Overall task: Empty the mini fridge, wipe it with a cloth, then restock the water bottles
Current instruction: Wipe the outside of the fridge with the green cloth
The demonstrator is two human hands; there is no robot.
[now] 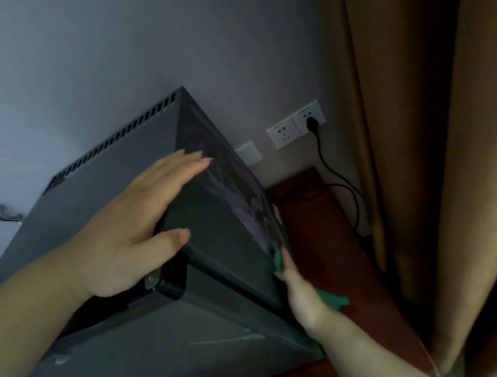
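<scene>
Item 1, mini fridge [217,226]: dark box standing on the red-brown bench [345,255], its far side close to the grey wall [105,13]. I see one slotted grey face to the left and one glossy dark face in the middle. Whether the door is open I cannot tell. No water bottles in view.

Item 2, green cloth [332,299]: lies against the fridge's near right edge, mostly covered by my right hand [304,298]. The fingers that show are nearly straight and press the cloth flat rather than bunching it.

Item 3, left hand [135,218]: open, palm flat across the corner where the slotted and glossy faces meet, thumb on the glossy side, bracing the box.

Step in hand, as I judge it: wiping the outside. I would make long overlapping strokes along the glossy face, hold steady counter-pressure with the left so the fridge does not slide, and refold the cloth once soiled.

Item 4, surroundings: wall sockets [298,124] with a black cable [327,165] plugged in, far right. I would steer the cloth clear of both. Tan curtain [445,156] at the right.
</scene>
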